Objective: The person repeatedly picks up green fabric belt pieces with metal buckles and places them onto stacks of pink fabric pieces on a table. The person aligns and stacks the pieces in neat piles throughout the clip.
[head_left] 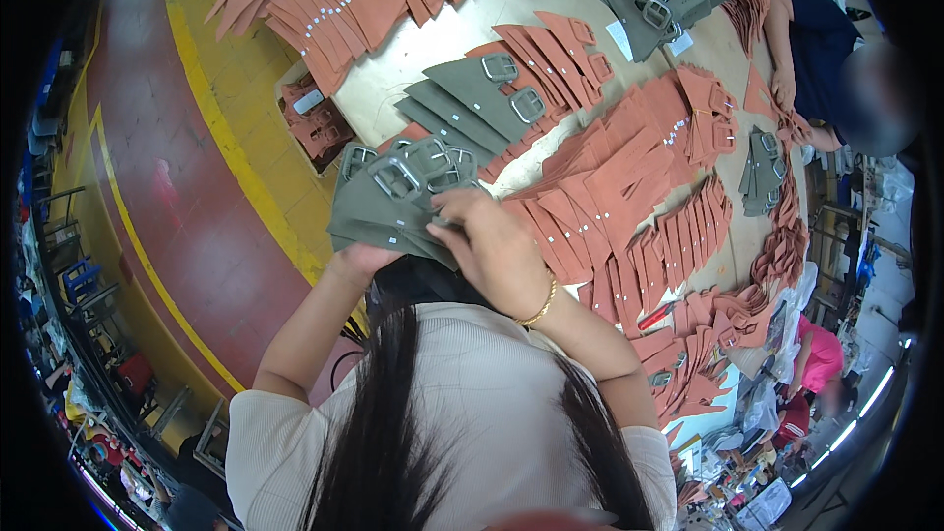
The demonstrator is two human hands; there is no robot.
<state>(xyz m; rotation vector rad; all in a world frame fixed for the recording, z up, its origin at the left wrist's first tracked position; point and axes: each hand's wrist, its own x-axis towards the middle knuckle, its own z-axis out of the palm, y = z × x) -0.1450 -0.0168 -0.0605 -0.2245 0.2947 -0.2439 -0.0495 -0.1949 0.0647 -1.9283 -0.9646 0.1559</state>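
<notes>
A stack of dark green leather-like pieces with silver buckles [366, 205] is held in front of my body. My left hand [368, 258] supports it from below; most of its fingers are hidden under the pieces. From the right, my right hand [489, 244] reaches over the stack, thumb and fingers closed on the edge of a green piece. Small white stickers mark the lower ends. Just beyond, a fan of similar green buckled pieces [452, 103] lies on the table, partly over orange-brown ones.
Rows of orange-brown cut pieces [600, 187] cover much of the pale table [462, 25]. More green buckled pieces [657, 0] lie at the far right. A bin of orange-brown parts [313, 123] stands by the table's left edge. A co-worker's arm [780, 49] reaches in from the right.
</notes>
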